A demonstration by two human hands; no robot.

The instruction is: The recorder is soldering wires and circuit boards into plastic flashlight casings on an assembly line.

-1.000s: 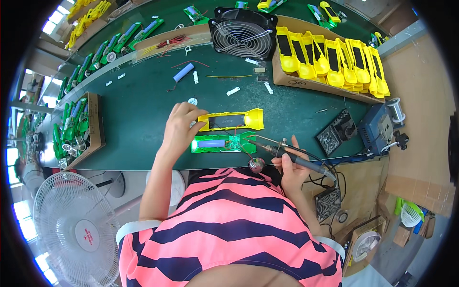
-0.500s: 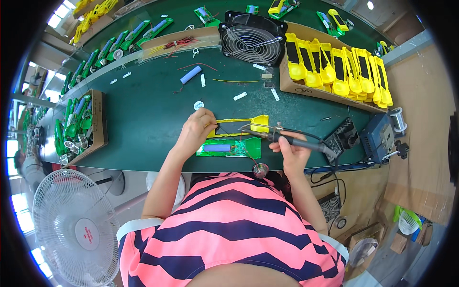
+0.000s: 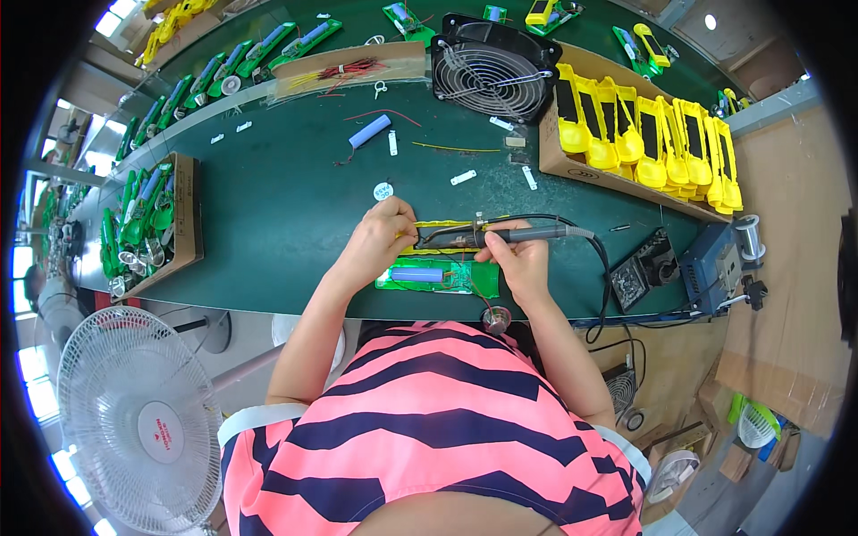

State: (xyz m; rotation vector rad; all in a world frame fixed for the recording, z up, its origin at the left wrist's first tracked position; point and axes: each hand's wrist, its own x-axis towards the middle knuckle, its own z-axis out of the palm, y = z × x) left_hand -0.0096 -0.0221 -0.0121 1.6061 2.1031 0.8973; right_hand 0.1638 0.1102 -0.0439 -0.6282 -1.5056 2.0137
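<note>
My right hand (image 3: 518, 266) grips a soldering iron (image 3: 541, 233) by its dark handle. The iron lies nearly level over a yellow housing (image 3: 438, 223) with a dark panel, its tip close to my left fingers. At the housing's left end, my left hand (image 3: 377, 239) is closed in a pinch on what looks like a thin wire, mostly hidden by the fingers. Just nearer to me lies an open green housing (image 3: 483, 278) with a blue-violet battery cell (image 3: 416, 275) and a circuit board. A round lamp head (image 3: 496, 319) hangs at the table edge, wired to it.
A box of yellow housings (image 3: 572, 165) stands at the right, behind the blue soldering station (image 3: 706, 268) and solder spool (image 3: 749, 237). A black fan (image 3: 492, 76) is at the back. At the left stands a box of green assemblies (image 3: 186, 214). A loose cell (image 3: 370, 132) lies farther off.
The soldering iron has moved left and turned flatter, its tip coming from the housing's right part to near my left fingers. My left hand still pinches at the housing's left end.
</note>
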